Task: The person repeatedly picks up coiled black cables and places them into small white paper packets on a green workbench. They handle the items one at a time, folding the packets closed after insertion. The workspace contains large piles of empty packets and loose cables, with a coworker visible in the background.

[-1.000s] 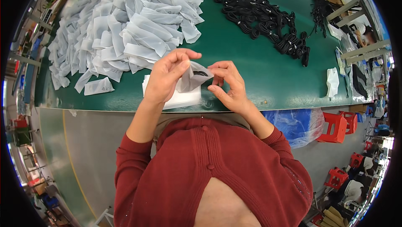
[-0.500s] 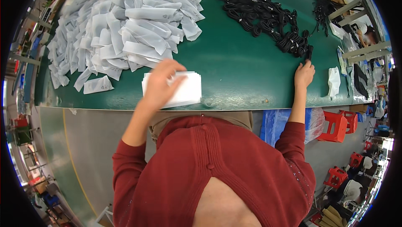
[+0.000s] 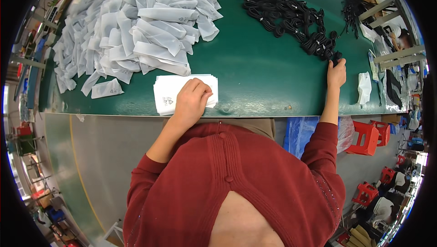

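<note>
A neat stack of flat white printed bags (image 3: 166, 93) lies at the table's near edge. On its right half rests my left hand (image 3: 192, 100), fingers curled and pressed together; whether a bag's edge is pinched in them is hidden. My right hand (image 3: 337, 74) is out to the right, its fingers closed on a small black cable coil (image 3: 336, 57). That coil is at the near end of a long heap of black coiled cables (image 3: 284, 12). At the back left spreads a big pile of filled translucent white bags (image 3: 132, 28).
One filled bag (image 3: 107, 89) lies apart, left of the stack. On the right of the green table (image 3: 259, 83) are a crumpled white bag (image 3: 364, 87) and loose black cables (image 3: 350, 12). Red stools (image 3: 364, 137) and blue plastic (image 3: 300, 133) are beyond the near edge.
My left hand has come down and to the right onto the stack, its fingers curling in. The right hand has shifted slightly right, with the black coil now tilted at its fingertips.
</note>
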Demonstrator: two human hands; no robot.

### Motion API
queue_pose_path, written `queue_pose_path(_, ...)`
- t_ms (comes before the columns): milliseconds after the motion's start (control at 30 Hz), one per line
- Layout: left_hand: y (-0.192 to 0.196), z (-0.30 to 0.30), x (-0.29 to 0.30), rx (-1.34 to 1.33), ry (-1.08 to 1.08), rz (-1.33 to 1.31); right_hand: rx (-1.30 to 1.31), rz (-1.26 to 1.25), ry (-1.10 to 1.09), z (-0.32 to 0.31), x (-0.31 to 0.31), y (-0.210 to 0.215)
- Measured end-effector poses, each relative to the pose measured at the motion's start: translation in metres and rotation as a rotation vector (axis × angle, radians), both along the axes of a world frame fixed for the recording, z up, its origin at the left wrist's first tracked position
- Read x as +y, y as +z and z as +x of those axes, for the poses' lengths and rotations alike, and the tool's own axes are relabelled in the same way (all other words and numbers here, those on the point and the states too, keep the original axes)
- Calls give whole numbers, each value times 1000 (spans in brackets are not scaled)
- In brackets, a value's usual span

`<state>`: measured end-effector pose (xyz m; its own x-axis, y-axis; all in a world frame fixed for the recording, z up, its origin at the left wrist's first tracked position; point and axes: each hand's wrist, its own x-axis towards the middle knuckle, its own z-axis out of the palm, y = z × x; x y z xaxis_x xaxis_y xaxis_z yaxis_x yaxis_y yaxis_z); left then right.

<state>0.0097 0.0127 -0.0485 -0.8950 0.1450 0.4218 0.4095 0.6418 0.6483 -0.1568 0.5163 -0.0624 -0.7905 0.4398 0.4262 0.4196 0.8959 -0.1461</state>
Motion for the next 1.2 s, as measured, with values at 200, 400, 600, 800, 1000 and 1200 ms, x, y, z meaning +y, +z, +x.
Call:
queue_pose_path(200, -2, 2, -2, -136, 43, 182, 446, -371, 40, 29, -17, -21)
queue_pose_path(400, -1, 2, -6, -207, 62, 285, 367, -1215, 688, 101, -171, 29)
queue_pose_path(600, 3, -2, -7, -251, 72, 327, -43, -879, 1157, 140, -243, 56)
queue_pose_path(800, 1, -4, -9, -260, 61, 375, -37, -459, 1462, 137, -259, 57)
queue_pose_path(1000, 7, -4, -8, -215, -4, 338, -69, -209, 1532, 136, -261, 62)
queue_pose_path(1200, 25, -3, -5, -49, -134, 195, -485, -1116, 1252, 134, -261, 56)
